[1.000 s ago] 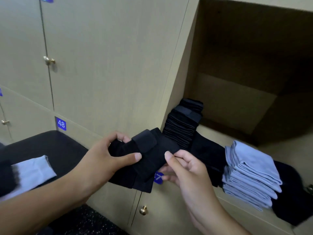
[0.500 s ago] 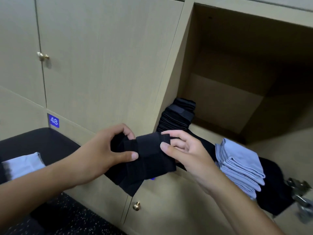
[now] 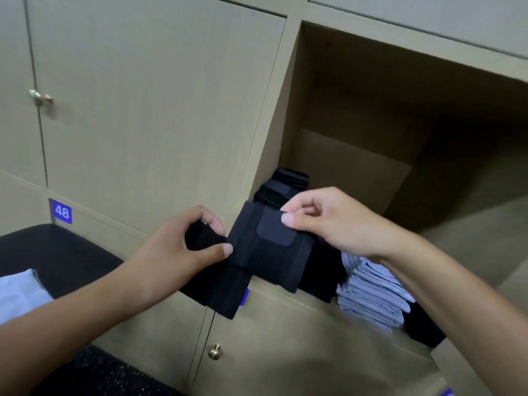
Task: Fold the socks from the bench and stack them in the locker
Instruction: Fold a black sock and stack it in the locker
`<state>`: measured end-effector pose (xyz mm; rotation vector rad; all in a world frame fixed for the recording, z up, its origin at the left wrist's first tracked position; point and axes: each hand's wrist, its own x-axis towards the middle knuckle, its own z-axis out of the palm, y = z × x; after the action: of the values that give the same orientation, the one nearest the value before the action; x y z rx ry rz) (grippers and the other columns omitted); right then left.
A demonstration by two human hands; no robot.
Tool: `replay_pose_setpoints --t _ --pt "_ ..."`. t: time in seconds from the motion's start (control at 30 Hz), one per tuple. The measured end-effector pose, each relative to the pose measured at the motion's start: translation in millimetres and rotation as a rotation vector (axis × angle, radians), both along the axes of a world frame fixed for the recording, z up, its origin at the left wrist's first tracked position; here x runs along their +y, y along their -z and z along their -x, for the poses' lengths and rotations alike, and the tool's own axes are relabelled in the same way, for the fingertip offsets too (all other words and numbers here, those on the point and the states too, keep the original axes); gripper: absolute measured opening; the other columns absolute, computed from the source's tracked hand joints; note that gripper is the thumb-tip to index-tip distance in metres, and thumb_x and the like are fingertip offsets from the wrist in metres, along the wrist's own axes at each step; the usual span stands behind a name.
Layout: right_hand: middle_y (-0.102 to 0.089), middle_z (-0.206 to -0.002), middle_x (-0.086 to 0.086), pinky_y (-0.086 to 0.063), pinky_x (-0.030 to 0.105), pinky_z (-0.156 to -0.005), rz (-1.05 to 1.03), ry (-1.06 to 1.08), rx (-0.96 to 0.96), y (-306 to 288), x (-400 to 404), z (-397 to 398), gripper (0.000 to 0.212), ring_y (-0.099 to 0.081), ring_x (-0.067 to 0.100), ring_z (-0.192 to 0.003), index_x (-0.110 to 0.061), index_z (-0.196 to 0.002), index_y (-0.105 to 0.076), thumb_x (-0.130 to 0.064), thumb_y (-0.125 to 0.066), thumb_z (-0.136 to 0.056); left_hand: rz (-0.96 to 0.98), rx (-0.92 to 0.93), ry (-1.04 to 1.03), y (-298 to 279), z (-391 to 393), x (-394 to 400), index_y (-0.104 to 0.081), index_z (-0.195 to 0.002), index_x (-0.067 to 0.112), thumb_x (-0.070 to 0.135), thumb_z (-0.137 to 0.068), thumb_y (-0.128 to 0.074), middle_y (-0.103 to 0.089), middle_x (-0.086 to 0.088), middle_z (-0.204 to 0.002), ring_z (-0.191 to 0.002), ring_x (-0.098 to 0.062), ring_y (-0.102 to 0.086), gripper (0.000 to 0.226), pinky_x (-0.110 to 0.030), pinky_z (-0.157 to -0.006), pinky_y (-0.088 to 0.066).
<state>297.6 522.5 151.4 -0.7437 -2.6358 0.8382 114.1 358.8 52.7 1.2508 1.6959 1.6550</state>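
A folded black sock (image 3: 257,261) hangs in the air in front of the open locker (image 3: 357,167). My left hand (image 3: 183,247) pinches its left end between thumb and fingers. My right hand (image 3: 323,218) pinches the top right edge, by the cuff flap. Inside the locker a tall stack of black socks (image 3: 283,187) stands at the left wall. A stack of light blue socks (image 3: 371,295) lies to the right of it, with more black fabric (image 3: 420,327) beyond. The black bench (image 3: 57,252) at the lower left bears a pale blue sock (image 3: 20,292).
Closed locker doors with brass knobs (image 3: 38,97) fill the wall to the left; one bears a blue tag 48 (image 3: 61,212). Below the open locker is another door with a knob (image 3: 215,351). The dark speckled floor (image 3: 100,372) shows at the bottom.
Both hands have lifted the black sock up and to the right, closer to the locker opening. My right hand has shifted from the sock's underside to its top right edge.
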Motion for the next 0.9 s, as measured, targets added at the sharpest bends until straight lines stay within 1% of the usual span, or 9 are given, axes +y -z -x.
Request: replay_pose_setpoints --t 0.07,0.17,0.27,0.4,0.5,0.6,0.77,0.83,0.9 --pt "-0.077 -0.098 0.01 -0.05 0.027 -0.085 0.077 0.079 0.082 -11 16 -4 0.018 -0.068 0.016 -0.082 -0.007 -0.104 -0.074 -0.022 -0.067 -0.098 -0.002 -0.008 0.004 0 0 2 -0.064 -0.096 0.024 0.022 -0.09 -0.075 -0.07 0.0 -0.09 -0.078 -0.012 -0.068 0.013 -0.025 -0.064 -0.056" --pt "-0.068 -0.074 -0.003 -0.041 0.023 -0.067 0.331 0.148 0.276 -20 42 -3 0.014 -0.056 0.005 -0.066 -0.006 -0.096 -0.069 -0.013 -0.058 -0.102 -0.008 -0.005 0.004 1 -3 4 -0.065 -0.096 0.025 0.024 -0.092 -0.072 -0.07 -0.002 -0.09 -0.08 -0.02 -0.067 0.009 -0.038 -0.071 -0.056" --pt "-0.067 -0.085 0.003 -0.041 0.023 -0.064 0.541 0.313 0.46 -24 65 5 0.015 -0.055 0.011 -0.075 -0.01 -0.095 -0.07 -0.011 -0.058 -0.102 -0.016 0.008 0.012 3 -5 7 -0.065 -0.095 0.025 0.022 -0.094 -0.071 -0.068 -0.004 -0.086 -0.072 -0.012 -0.063 0.007 -0.034 -0.065 -0.054" --pt "-0.06 -0.09 0.008 -0.048 0.016 -0.052 0.762 0.493 0.632 -29 97 17 0.005 -0.05 0.012 -0.071 -0.007 -0.1 -0.062 -0.009 -0.058 -0.102 -0.004 0.019 0.011 7 -7 13 -0.064 -0.097 0.026 0.015 -0.096 -0.066 -0.068 -0.004 -0.084 -0.07 -0.011 -0.062 0.011 -0.031 -0.062 -0.052" --pt "-0.057 -0.092 0.007 -0.053 0.018 -0.048 0.747 0.578 0.663 -28 124 30 0.01 -0.053 0.012 -0.069 -0.007 -0.11 -0.061 -0.006 -0.054 -0.103 0.004 0.03 0.02 9 -8 17 -0.063 -0.096 0.029 0.01 -0.097 -0.063 -0.069 -0.003 -0.086 -0.073 -0.02 -0.066 0.018 -0.036 -0.062 -0.056" --pt "-0.059 -0.093 0.008 -0.056 0.019 -0.054 0.678 0.629 0.616 -24 142 42 0.012 -0.057 0.013 -0.069 -0.009 -0.098 -0.063 -0.005 -0.053 -0.104 0.011 0.04 0.03 12 -8 20 -0.062 -0.095 0.032 0.011 -0.098 -0.063 -0.07 0.002 -0.087 -0.08 -0.023 -0.068 0.021 -0.042 -0.067 -0.06" --pt "-0.059 -0.08 0.006 -0.054 0.02 -0.059 0.624 0.667 0.488 -15 166 61 0.009 -0.057 0.008 -0.058 -0.014 -0.099 -0.062 -0.011 -0.056 -0.104 0.017 0.012 0.036 17 -9 25 -0.062 -0.097 0.032 0.014 -0.098 -0.063 -0.07 0.003 -0.082 -0.074 -0.019 -0.067 0.017 -0.034 -0.06 -0.056" --pt "-0.057 -0.078 0.005 -0.052 0.017 -0.055 0.61 0.659 0.458 -13 172 66 0.014 -0.057 0.006 -0.048 -0.015 -0.092 -0.059 -0.012 -0.054 -0.105 0.018 0.012 0.036 19 -9 27 -0.062 -0.097 0.031 0.015 -0.098 -0.064 -0.07 0.002 -0.083 -0.075 -0.023 -0.067 0.016 -0.034 -0.061 -0.056" --pt "-0.056 -0.077 0.005 -0.049 0.013 -0.046 0.603 0.647 0.438 -11 176 68 0.018 -0.055 0.003 -0.035 -0.014 -0.088 -0.056 -0.011 -0.053 -0.106 0.016 0.004 0.039 19 -9 29 -0.062 -0.096 0.031 0.015 -0.098 -0.064 -0.07 0.003 -0.082 -0.071 -0.017 -0.066 0.016 -0.032 -0.06 -0.056"
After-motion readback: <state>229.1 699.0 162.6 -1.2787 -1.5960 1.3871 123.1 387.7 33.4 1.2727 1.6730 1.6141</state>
